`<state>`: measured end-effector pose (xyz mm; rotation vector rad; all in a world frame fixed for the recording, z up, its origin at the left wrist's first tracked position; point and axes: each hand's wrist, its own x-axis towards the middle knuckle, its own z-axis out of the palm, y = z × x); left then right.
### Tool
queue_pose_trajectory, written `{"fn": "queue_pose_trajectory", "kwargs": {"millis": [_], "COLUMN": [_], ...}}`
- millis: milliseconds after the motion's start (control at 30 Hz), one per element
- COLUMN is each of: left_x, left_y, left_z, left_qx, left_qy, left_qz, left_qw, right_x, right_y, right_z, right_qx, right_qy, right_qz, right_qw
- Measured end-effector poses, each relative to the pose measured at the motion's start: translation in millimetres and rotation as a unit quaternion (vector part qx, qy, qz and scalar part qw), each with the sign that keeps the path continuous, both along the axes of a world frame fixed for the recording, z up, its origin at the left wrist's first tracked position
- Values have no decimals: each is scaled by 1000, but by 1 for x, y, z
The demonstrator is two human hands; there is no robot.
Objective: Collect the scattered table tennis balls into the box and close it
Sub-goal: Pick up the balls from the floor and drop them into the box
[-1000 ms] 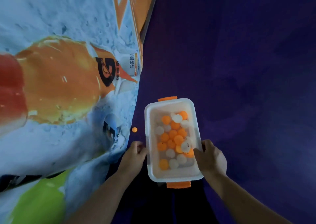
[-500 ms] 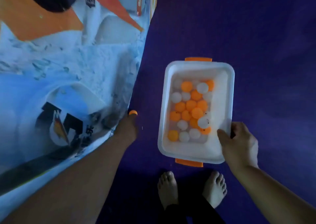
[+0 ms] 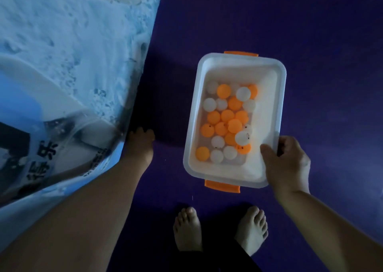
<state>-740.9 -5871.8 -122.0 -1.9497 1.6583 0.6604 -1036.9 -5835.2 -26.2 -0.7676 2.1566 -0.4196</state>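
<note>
Right hand is clamped on the lower right corner of the white box, thumb hooked over the rim and fingers wrapped outside, which looks like a way of keeping the box steady and close by while the other arm works. The box sits open in the centre right of the frame on the purple floor, an orange handle at its near end and another at the far end, no lid anywhere in view (so closing is a step not yet done, I'd say). Inside, a heap of orange and white balls crowds the bottom, mostly toward the left wall. Left hand is reaching out at middle left, right at the edge of the big blue printed banner, knuckles up and fingers curled under. Are they closed on a ball? From here I cannot tell; the palm side is hidden, and that strip along the banner's edge is in deep shadow. No loose ball shows on the floor. Two bare feet stand at the bottom of the frame, the left forearm runs off the lower left corner, and the banner is cut by the upper left edge.
</note>
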Motion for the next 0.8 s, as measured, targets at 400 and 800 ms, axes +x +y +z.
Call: {"fn": "queue_pose_trajectory", "kwargs": {"millis": [400,800], "left_x": [-136,-165], "left_y": [-17,-48], "left_z": [239,467], "left_qx": [-281,-253], "left_qy": [377,306], "left_qz": [71,38], "left_qw": [880,917], "right_x": [-25,-48], "right_y": [-12,-11], "right_z": [148,378], "right_qx": [-2,-66], "right_qy": [7,24], "right_qz": [-21,-32], "right_qw": [1000,997]}}
